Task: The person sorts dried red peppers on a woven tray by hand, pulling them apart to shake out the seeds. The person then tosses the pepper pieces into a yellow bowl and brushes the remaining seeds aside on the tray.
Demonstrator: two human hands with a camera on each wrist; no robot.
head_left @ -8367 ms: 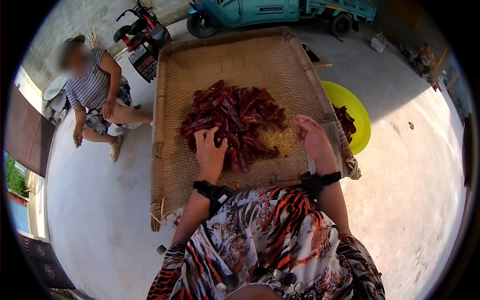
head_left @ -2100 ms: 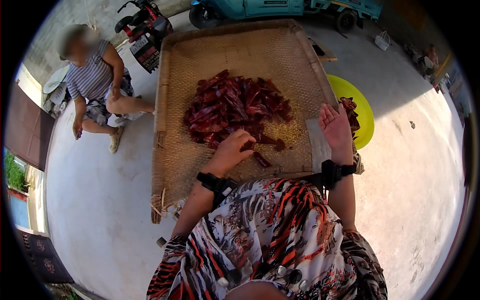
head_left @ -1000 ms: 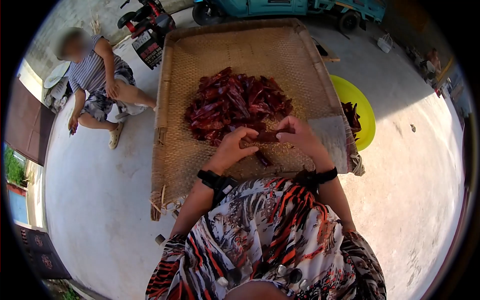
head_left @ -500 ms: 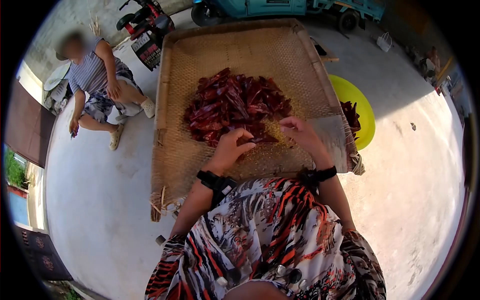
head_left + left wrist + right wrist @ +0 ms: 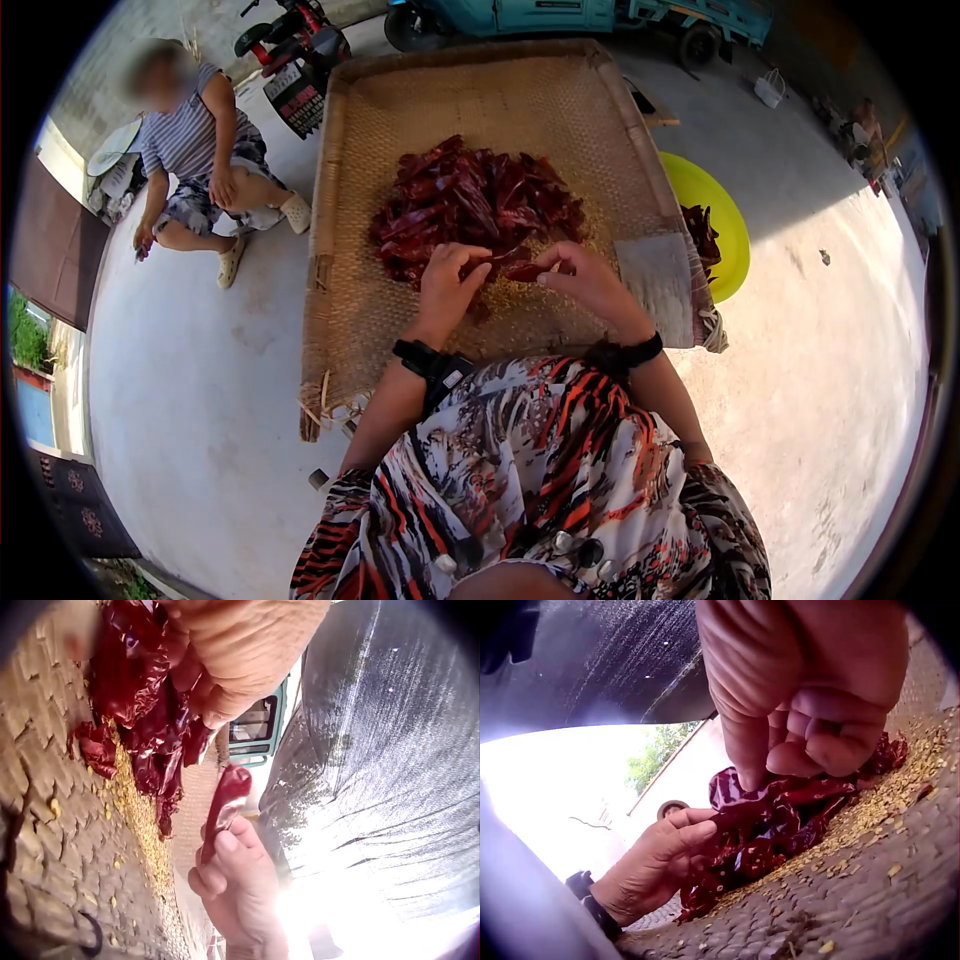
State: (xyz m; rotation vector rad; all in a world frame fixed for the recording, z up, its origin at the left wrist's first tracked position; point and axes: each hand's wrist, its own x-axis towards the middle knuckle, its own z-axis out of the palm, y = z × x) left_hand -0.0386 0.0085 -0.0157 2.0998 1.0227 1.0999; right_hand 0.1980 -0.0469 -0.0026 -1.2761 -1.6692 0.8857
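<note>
From where I stand, the left hand (image 5: 445, 290) curls low over the near edge of the heap, thumb and fingers pinching a dried red pepper. The right hand (image 5: 595, 285) faces it, slightly apart, a red pepper piece (image 5: 225, 802) between thumb and fingertips. Whether the two held pieces belong to one pod, I can't tell. Such a light pinch probably suits thin, brittle skin, and working low likely lets loose bits land on the weave.

Leftmost, a person in a striped top (image 5: 190, 135) sits with something small and dark in one hand. Then comes a red scooter (image 5: 285, 50). In the middle lies the woven tray (image 5: 450, 90), its raised rim presumably there to stop things rolling off; it carries the pepper heap (image 5: 460, 200), with yellow seeds (image 5: 855, 832) scattered beside and below. Beyond the tray stands a teal vehicle (image 5: 540, 15). At right, a yellow basin (image 5: 735, 230) holds more peppers (image 5: 702, 235), seemingly set within the right hand's reach.

As for writing, the scooter's dark panel (image 5: 298, 100) bears pale markings and the vehicle's side a small line of lettering, neither legible from here.
</note>
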